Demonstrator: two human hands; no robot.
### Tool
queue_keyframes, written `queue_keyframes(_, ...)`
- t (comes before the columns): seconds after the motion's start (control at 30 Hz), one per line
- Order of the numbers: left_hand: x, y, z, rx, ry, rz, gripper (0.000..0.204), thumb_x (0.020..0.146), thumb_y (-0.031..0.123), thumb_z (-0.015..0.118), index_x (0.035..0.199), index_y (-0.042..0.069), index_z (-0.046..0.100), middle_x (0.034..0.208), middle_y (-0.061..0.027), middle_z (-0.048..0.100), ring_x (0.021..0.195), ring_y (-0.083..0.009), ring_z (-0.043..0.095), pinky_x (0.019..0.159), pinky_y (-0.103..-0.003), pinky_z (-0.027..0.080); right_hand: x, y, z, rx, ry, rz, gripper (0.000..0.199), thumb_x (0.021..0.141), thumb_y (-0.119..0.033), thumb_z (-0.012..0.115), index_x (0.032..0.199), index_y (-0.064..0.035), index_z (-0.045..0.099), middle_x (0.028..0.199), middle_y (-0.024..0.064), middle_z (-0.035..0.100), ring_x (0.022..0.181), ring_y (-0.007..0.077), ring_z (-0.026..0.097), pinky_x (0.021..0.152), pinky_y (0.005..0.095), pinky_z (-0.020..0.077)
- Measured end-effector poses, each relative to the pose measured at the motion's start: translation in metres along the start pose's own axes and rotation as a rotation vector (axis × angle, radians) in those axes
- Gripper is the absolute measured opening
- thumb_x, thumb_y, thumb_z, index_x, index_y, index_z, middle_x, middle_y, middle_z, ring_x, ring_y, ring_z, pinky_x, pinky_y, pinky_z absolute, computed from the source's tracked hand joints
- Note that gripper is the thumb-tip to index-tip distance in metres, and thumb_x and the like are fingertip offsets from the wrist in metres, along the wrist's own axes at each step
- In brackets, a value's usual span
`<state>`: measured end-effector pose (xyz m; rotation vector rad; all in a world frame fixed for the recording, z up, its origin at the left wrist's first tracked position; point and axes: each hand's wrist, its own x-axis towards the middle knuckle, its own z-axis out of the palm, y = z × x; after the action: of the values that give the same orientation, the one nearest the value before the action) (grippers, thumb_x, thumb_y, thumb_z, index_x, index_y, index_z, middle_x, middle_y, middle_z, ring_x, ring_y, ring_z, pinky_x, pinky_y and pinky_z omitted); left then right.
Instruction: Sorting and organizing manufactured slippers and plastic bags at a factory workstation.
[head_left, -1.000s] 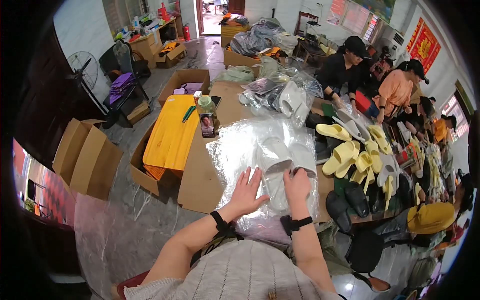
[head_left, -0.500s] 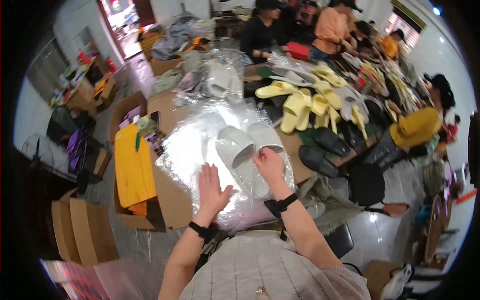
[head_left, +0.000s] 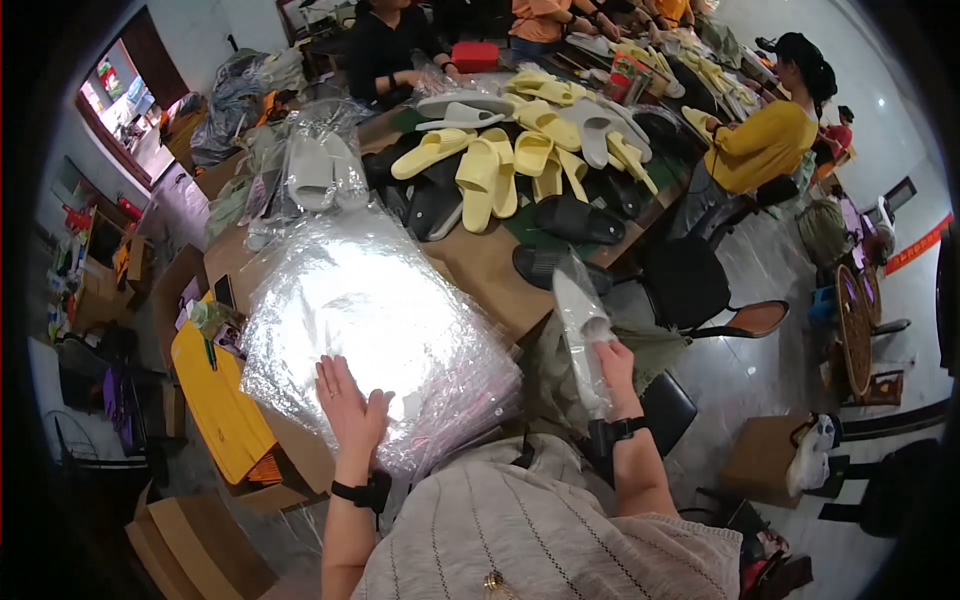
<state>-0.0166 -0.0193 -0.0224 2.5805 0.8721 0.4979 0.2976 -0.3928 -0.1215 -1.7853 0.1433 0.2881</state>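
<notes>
My left hand (head_left: 354, 410) lies flat, fingers out, on a stack of clear plastic bags (head_left: 400, 310) that glares white in the light. Off to the right of the stack, my right hand (head_left: 618, 372) is closed on pale grey slippers (head_left: 578, 300) in a clear bag. They are held up edge-on over a greenish sack (head_left: 555, 355), so I cannot tell how much of the pair shows. Past the stack lies another bagged pair of grey slippers (head_left: 318, 175).
Loose yellow slippers (head_left: 480, 175) and black slippers (head_left: 580, 220) heap on the table's far side. A person in yellow (head_left: 765, 145) sits at the right, others behind. Black chairs (head_left: 685, 275) stand at the right. An open carton with yellow sheets (head_left: 215, 390) is on the left.
My right hand has lifted the bagged grey slippers off the stack and carried them right. My left hand stays flat on the bags. The whole view has swung to the right.
</notes>
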Motion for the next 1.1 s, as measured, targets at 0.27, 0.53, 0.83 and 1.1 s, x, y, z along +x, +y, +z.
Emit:
queue_keyframes(0.27, 0.005, 0.002, 0.001, 0.047, -0.016, 0.001, 0.08, 0.091, 0.036, 0.057, 0.154, -0.004, 0.028, 0.161, -0.0282, 0.024, 0.15, -0.0442, 0.018, 0.121, -0.053, 0.012, 0.043, 0.135, -0.086, -0.55, 0.181, 0.279, 0.034, 0.081, -0.037, 0.077, 0.086, -0.0025, 0.075, 0.078, 0.0154, 0.072, 0.07, 0.0275, 0.069, 0.069, 0.0414, 0.052)
queue_keyframes(0.53, 0.008, 0.008, -0.002, 0.046, -0.021, -0.04, 0.084, 0.086, 0.032, 0.066, 0.154, -0.002, 0.029, 0.162, -0.0235, 0.026, 0.151, -0.0413, 0.019, 0.122, -0.051, 0.013, 0.105, 0.099, -0.019, -0.531, 0.151, -0.012, 0.036, 0.087, -0.023, 0.069, 0.117, -0.0046, 0.069, 0.11, 0.0186, 0.071, 0.107, 0.0371, 0.066, 0.092, 0.0441, 0.052)
queue_keyframes(0.83, 0.005, 0.02, -0.012, 0.093, -0.031, -0.139, 0.083, 0.087, 0.04, 0.067, 0.153, 0.002, 0.035, 0.162, -0.022, 0.027, 0.151, -0.0398, 0.02, 0.122, -0.051, 0.016, 0.243, 0.01, 0.081, -0.965, 0.014, -0.448, 0.068, 0.074, -0.019, 0.079, 0.135, -0.0065, 0.052, 0.125, 0.0167, 0.059, 0.118, 0.0394, 0.053, 0.102, 0.0466, 0.0461)
queue_keyframes(1.1, 0.01, 0.024, -0.013, 0.117, -0.009, -0.171, 0.085, 0.084, 0.045, 0.072, 0.151, 0.004, 0.039, 0.162, -0.0195, 0.029, 0.15, -0.0404, 0.024, 0.121, -0.052, 0.02, 0.292, -0.008, 0.12, -1.043, -0.127, -0.215, 0.067, 0.077, -0.018, 0.077, 0.137, -0.002, 0.053, 0.141, 0.0201, 0.048, 0.13, 0.0408, 0.046, 0.106, 0.0509, 0.0451)
